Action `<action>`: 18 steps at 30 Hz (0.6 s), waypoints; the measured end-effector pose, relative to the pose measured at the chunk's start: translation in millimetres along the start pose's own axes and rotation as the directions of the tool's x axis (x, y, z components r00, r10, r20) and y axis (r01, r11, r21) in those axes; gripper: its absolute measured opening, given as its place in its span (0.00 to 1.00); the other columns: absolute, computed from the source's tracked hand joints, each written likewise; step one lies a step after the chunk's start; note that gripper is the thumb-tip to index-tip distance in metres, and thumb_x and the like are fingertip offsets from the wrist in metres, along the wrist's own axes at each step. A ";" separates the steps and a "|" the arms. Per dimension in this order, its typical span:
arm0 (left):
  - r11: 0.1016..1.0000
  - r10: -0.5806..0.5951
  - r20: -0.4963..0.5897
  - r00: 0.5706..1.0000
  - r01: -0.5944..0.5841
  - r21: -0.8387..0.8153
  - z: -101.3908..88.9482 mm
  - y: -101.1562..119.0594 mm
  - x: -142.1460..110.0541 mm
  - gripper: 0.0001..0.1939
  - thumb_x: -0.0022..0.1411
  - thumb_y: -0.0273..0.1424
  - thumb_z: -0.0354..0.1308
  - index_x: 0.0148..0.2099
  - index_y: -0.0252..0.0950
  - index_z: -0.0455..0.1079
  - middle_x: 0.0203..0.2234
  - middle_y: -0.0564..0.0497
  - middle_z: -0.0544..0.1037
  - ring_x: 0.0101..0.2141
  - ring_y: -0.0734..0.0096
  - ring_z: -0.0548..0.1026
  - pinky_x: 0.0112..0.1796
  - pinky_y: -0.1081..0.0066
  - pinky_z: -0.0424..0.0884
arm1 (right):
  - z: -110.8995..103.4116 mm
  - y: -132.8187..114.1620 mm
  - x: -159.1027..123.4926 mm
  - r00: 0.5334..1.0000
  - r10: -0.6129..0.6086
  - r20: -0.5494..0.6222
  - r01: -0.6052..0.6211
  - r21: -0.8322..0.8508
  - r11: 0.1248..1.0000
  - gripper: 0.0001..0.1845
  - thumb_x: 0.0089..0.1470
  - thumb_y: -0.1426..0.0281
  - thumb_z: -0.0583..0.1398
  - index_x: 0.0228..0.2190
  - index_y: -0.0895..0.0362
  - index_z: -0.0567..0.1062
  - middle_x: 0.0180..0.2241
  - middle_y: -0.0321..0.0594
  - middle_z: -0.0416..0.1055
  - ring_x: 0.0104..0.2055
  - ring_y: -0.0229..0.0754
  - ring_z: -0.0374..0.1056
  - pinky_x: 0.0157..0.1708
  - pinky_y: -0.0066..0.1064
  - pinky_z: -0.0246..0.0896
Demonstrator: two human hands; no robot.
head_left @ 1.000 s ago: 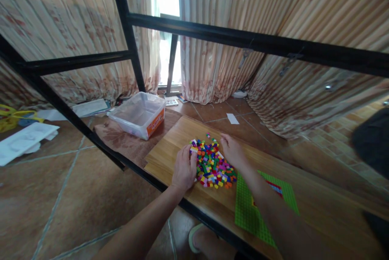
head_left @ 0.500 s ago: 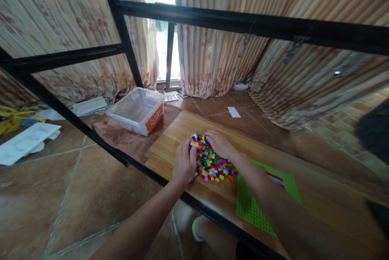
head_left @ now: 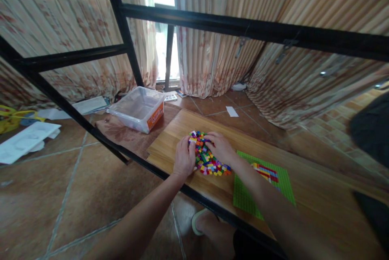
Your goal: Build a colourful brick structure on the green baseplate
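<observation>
A pile of small multicoloured toy bricks [head_left: 209, 163] lies on the wooden tabletop [head_left: 165, 142]. My left hand [head_left: 184, 156] rests at the pile's left edge, with a yellow-and-white brick [head_left: 193, 140] between its thumb and fingers. From the right, my right hand [head_left: 219, 146] reaches over the pile, fingers apart and touching bricks near its far side; no brick shows in its grasp. Under my right forearm lies a green studded baseplate [head_left: 285, 183], partly covered by the arm. Rows of red, yellow and blue bricks [head_left: 267, 173] are fixed on it.
A clear plastic bin [head_left: 136, 108] with an orange label stands on a brown cloth [head_left: 121, 136] beyond the table's left end. Black metal bars [head_left: 194, 19] cross in front of the curtains. White trays [head_left: 26, 142] lie on the tiled floor. A dark object [head_left: 372, 130] stands at the right.
My right hand has moved left from the pile's far right edge onto the bricks, and its fingers have spread. My left hand keeps its place. More of the baseplate's bricks show.
</observation>
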State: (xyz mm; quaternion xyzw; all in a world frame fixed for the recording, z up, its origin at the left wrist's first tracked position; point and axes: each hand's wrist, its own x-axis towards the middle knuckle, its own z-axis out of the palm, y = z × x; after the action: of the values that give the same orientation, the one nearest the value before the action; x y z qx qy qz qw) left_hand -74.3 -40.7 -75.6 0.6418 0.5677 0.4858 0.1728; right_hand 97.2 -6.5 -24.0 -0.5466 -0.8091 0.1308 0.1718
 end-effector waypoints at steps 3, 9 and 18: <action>1.000 0.004 0.003 1.000 -0.004 0.005 0.3 -0.6 0.6 0.22 0.72 0.39 0.43 0.57 0.31 0.68 0.51 0.36 0.75 0.54 0.57 0.72 0.57 0.53 0.68 | 5.2 -5.5 5.5 1.000 -0.010 0.006 0.010 -0.068 0.998 0.14 0.60 0.69 0.60 0.46 0.54 0.80 0.51 0.47 0.72 0.53 0.47 0.65 0.56 0.40 0.59; 1.000 0.007 0.011 1.000 -0.007 0.014 0.8 -1.7 2.3 0.21 0.72 0.39 0.44 0.56 0.32 0.68 0.50 0.37 0.75 0.54 0.57 0.73 0.57 0.54 0.68 | 13.4 -11.1 13.1 1.000 -0.001 0.001 0.001 -0.095 0.995 0.11 0.57 0.70 0.63 0.41 0.54 0.82 0.47 0.47 0.72 0.51 0.49 0.63 0.54 0.42 0.59; 0.999 0.019 0.048 0.999 -0.021 0.030 -2.9 -3.1 8.0 0.22 0.71 0.39 0.43 0.55 0.32 0.69 0.50 0.37 0.76 0.52 0.56 0.73 0.56 0.53 0.68 | -9.8 -33.8 -5.2 0.992 0.042 -0.120 -0.033 0.072 0.997 0.08 0.62 0.71 0.59 0.39 0.55 0.79 0.45 0.43 0.74 0.49 0.42 0.66 0.52 0.34 0.60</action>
State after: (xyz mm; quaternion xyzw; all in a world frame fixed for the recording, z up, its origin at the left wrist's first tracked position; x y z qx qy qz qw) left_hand -79.4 -33.6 -73.2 0.6614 0.5643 0.4633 0.1716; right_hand 74.7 -23.5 -2.3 -0.5624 -0.7816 0.1288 0.2370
